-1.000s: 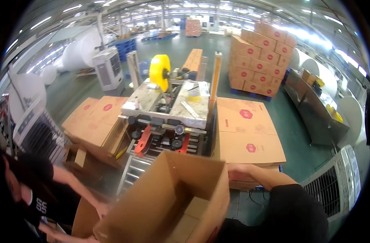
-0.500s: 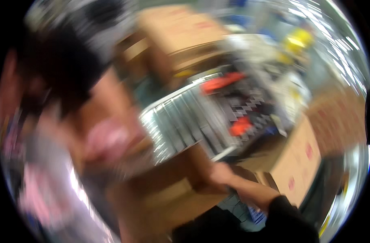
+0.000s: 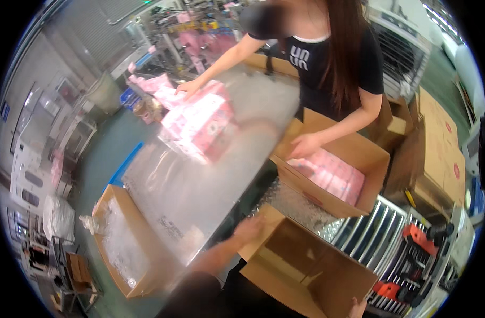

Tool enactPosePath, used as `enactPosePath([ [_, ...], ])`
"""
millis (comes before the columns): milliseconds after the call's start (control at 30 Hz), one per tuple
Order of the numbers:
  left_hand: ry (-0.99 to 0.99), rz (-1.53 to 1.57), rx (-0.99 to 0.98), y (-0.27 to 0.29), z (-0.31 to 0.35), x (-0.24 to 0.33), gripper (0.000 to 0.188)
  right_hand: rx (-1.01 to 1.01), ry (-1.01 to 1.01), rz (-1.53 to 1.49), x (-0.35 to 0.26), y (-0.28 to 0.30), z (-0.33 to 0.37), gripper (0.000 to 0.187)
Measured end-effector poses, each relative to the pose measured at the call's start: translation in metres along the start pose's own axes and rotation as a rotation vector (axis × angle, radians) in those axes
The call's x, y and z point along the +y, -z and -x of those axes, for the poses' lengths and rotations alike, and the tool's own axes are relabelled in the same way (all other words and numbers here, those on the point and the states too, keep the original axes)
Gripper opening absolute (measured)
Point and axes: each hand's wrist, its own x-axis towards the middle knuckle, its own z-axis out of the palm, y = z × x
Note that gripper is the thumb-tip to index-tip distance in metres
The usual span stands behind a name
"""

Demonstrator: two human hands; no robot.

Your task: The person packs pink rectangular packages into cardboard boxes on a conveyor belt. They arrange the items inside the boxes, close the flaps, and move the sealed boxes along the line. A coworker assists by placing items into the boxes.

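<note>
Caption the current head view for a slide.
Left hand and right hand on an open, empty brown cardboard box, beside a co-worker at a second brown cardboard box holding pink packages.

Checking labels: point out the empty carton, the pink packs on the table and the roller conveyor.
Empty carton [image 3: 308, 261], head view: its inside.
Pink packs on table [image 3: 197, 124], head view: their wrapping.
Roller conveyor [image 3: 368, 232], head view: its rollers.

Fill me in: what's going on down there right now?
The person's left hand and right hand hold an open carton at opposite ends, in front of their body. Across from them, a co-worker has one hand on pink packages on the metal table and the other hand at a second carton, which has more pink packages inside. A roller conveyor is alongside.
</note>
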Motion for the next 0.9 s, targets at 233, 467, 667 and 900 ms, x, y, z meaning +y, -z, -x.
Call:
enactPosePath([
  [233,0.066,0.009,0.240,0.093,-0.001,0.009,0.046,-0.215,0.272,0.087,0.020,-0.119,-0.020,0.046],
  [467,0.358,0.209,0.879,0.205,0.058,-0.164,0.033,0.157,0.340,0.539,-0.113,-0.135,-0.025,0.071],
  [667,0.602,0.285,0.859,0.241,0.064,-0.337,0.042,0.125,0.750,0.302,-0.325,-0.218,-0.029,0.031],
  [900,0.596,0.288,0.755,0.183,0.073,-0.391,0.051,-0.670,0.962,0.107,-0.480,-0.421,-0.017,0.049],
])
